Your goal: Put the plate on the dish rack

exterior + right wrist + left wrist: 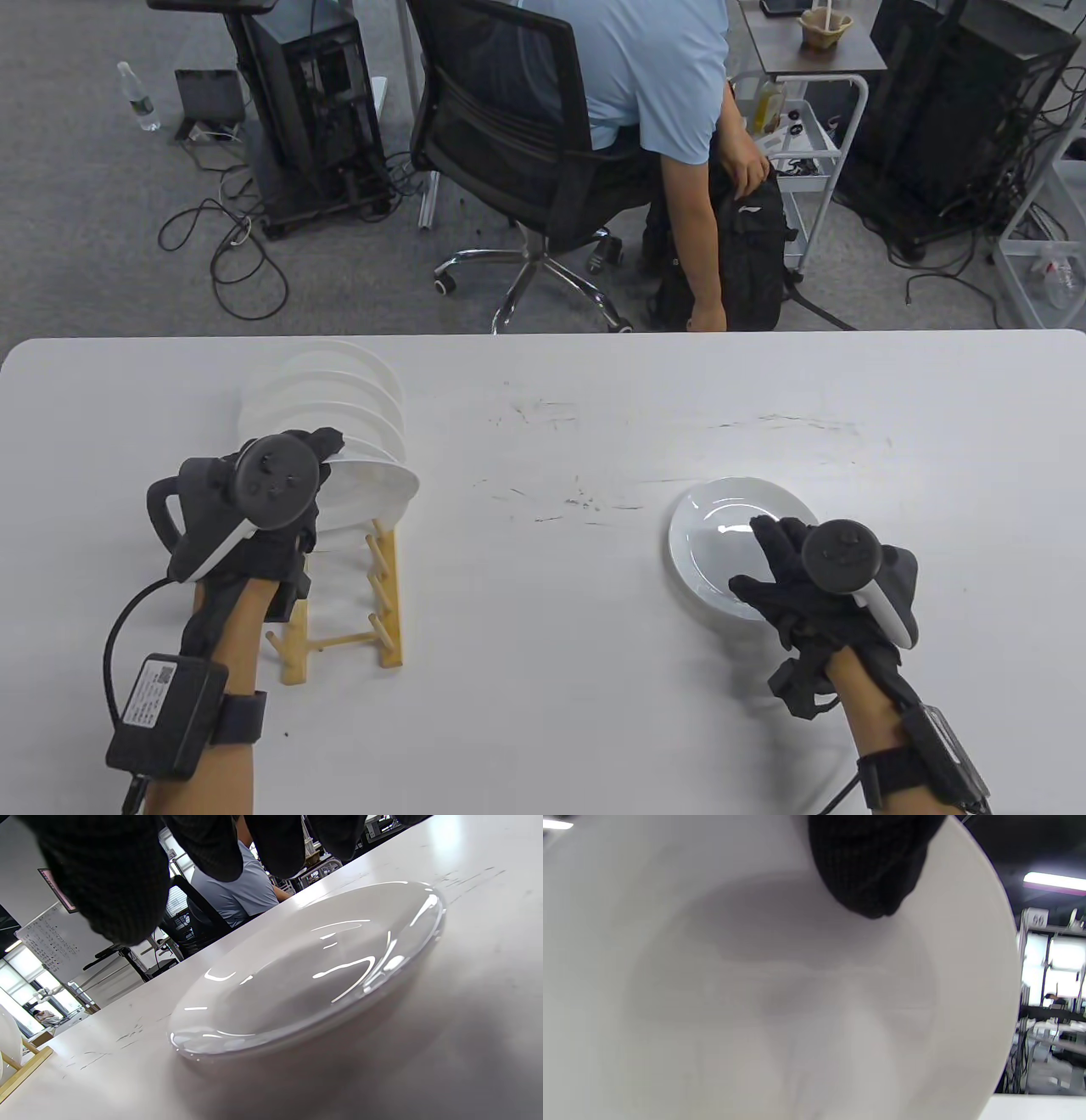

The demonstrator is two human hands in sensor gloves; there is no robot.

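Observation:
A wooden dish rack (386,586) stands at the table's left with several white plates (339,386) upright in it. My left hand (280,484) holds a white plate (373,492) by its rim over the rack's near slots; that plate fills the left wrist view (755,993), with a gloved fingertip (869,870) on it. A second white plate (721,531) lies flat on the table at the right. My right hand (789,569) hovers over its near edge with fingers spread, above the plate in the right wrist view (305,971).
A person in a blue shirt (645,76) sits on an office chair (509,144) beyond the table's far edge. The white table (551,662) has scuff marks in its middle. The rack's corner shows in the right wrist view (21,1069).

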